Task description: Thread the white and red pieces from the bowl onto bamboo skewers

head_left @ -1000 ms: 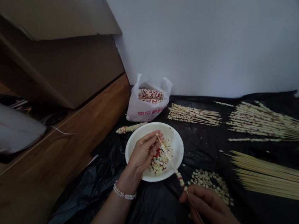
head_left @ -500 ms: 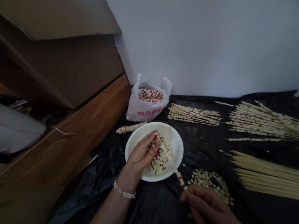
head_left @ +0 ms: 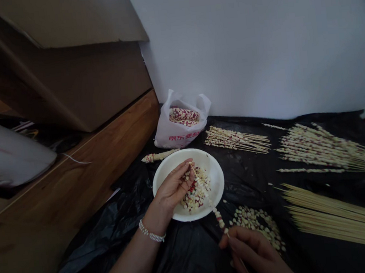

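My right hand (head_left: 251, 251) is closed round the lower part of a bamboo skewer (head_left: 220, 221), which slants up and left over the bowl with white and dark red corn kernels threaded along it. At the skewer's tip, my left hand (head_left: 175, 187) pinches a small pale corn kernel (head_left: 190, 163) between thumb and finger. Below that hand is a white bowl (head_left: 219, 182) with loose white and red kernels (head_left: 192, 202) in it. Part of the kernels is hidden behind my left fingers.
A plastic bag (head_left: 182, 138) of speckled corn cobs stands behind the bowl, a partly stripped cob (head_left: 158, 156) beside it. Rightward lie filled skewers (head_left: 314, 148), a smaller bundle (head_left: 231, 140), bare skewers (head_left: 338, 220) and spread kernels (head_left: 256, 220) on black plastic sheeting (head_left: 245, 173).
The threaded skewer has shifted very slightly leftward near my right hand. Both hands otherwise keep their places and grips.
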{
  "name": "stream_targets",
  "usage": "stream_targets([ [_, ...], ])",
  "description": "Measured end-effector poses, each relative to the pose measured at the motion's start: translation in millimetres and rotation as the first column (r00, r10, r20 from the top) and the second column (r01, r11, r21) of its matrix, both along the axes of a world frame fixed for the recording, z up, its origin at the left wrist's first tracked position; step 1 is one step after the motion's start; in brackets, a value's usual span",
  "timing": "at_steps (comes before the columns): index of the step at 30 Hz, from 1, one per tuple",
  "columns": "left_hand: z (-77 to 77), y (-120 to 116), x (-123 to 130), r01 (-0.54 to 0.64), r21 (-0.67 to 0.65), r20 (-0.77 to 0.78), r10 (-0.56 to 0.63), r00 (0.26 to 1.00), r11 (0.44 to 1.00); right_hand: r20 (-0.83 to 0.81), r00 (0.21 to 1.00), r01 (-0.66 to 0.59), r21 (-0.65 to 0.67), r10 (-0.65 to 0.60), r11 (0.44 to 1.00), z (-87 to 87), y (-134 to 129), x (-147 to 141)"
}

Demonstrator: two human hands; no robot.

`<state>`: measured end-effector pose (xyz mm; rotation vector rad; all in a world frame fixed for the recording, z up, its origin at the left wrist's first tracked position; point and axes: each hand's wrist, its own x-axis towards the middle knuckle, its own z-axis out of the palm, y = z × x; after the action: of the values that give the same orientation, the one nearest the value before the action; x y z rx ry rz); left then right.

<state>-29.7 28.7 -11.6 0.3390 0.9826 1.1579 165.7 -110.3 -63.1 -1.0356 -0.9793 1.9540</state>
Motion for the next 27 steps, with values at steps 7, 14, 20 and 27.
stream_targets([
  [7, -0.2, 0.7, 0.5, -0.015, -0.003, 0.059, 0.015, 0.998, 1.0, 0.015, 1.0, 0.003, -0.003, -0.003, 1.0, 0.2, -2.1, -0.9],
  [14, 3.4, 0.4, 2.0, -0.028, -0.012, 0.051, 0.028, 0.998, 1.0, 0.04, 0.999, 0.01, 0.016, -0.01, 1.0, -0.1, -1.0, -1.0],
  [20, 2.9, 0.6, 1.2, -0.008, -0.008, 0.01, 0.008, 1.0, 1.0, 0.005, 1.0, 0.007, -0.018, -0.007, 1.0, -1.4, -1.7, -1.3],
  [27, 3.9, 0.3, 1.6, -0.032, -0.014, 0.064, 0.033, 0.997, 0.999, 0.032, 0.999, 0.018, 0.005, -0.018, 1.0, 0.0, -1.0, -1.0],
])
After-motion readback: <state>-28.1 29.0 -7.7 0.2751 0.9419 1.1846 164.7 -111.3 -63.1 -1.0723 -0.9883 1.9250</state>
